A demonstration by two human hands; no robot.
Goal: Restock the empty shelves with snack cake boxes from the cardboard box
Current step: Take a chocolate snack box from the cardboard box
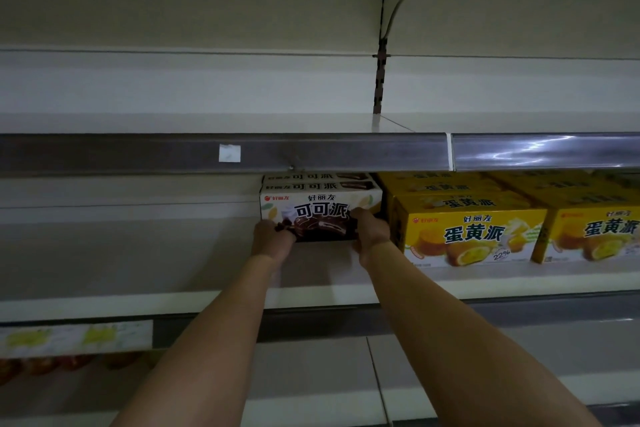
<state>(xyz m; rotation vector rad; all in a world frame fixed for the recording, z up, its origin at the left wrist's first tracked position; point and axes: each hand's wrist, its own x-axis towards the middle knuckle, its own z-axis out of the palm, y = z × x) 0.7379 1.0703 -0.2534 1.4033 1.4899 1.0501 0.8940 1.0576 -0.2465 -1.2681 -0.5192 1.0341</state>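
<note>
Both hands, left hand point(273, 239) and right hand point(370, 236), grip the white cake box point(320, 215) by its lower corners, deep on the shelf point(173, 302) against the yellow boxes point(471, 236). Light, stiff carton; likely crushable.

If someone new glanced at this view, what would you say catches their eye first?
Probably the two bare arms reaching to the middle shelf, where the left hand and right hand hold a white cocoa pie box at its lower corners. Next, the bright yellow boxes right of it. The shelf above is bare.
</note>
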